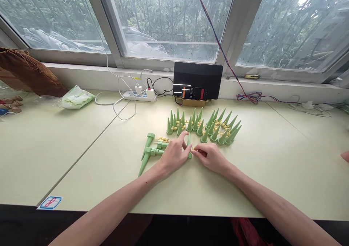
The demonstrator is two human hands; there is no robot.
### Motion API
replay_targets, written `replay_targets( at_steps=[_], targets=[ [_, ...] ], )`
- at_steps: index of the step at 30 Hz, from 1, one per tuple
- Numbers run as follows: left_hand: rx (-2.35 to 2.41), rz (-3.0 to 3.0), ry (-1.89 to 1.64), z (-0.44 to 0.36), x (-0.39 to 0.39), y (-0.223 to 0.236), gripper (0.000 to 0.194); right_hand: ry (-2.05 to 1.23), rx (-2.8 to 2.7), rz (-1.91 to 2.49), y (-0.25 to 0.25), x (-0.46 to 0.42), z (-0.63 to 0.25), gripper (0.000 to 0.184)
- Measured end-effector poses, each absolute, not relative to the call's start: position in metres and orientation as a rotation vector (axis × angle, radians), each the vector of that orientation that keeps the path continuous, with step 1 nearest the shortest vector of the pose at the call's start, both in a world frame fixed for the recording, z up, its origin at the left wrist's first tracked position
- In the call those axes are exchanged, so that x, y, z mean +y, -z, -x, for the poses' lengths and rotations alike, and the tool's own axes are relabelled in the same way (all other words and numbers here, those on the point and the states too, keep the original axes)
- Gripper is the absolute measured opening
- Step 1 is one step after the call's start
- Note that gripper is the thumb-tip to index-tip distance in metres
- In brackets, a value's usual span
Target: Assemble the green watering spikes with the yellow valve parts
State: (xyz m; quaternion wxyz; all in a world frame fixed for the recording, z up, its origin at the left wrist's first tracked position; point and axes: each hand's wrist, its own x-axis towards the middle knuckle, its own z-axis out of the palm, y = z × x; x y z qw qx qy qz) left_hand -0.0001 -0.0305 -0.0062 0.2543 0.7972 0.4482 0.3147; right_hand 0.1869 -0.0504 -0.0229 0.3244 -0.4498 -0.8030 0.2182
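My left hand (176, 150) holds a green plastic spike (189, 141) upright between thumb and fingers, its wide cap down near the table. Close by on the right, my right hand (209, 156) pinches a small yellow piece (193, 149), mostly hidden by the fingertips, against or just beside the spike. Left of my left hand lie several loose green spikes (147, 150), some crossing each other, with a few thin yellow pieces (162, 139) behind them. Beyond both hands, many green spikes (196, 123) stand point up, with yellow pieces (222, 125) scattered among them.
A tablet (198, 79) leans by the window sill, with a power strip (140, 95) and white cables to its left. Further left lie a green-white packet (77, 97) and a brown bag (32, 71). Red-blue wires (251, 97) lie at the back right. Another person's fingertip (345, 156) shows at the right edge.
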Motion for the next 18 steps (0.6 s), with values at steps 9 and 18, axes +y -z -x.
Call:
replay_targets(
  at_steps=[9, 18],
  targets=[
    [1.297, -2.249, -0.879, 0.0020, -0.0277, 0.0053, 0.025, -0.570, -2.092, 1.249, 0.0301, -0.0469, -0.1890, 0.019],
    [1.358, -2.345, -1.034, 0.0060, -0.0205, 0.0036, 0.009, -0.589, -2.084, 1.276, 0.0326, -0.0466, -0.1885, 0.012]
  ],
)
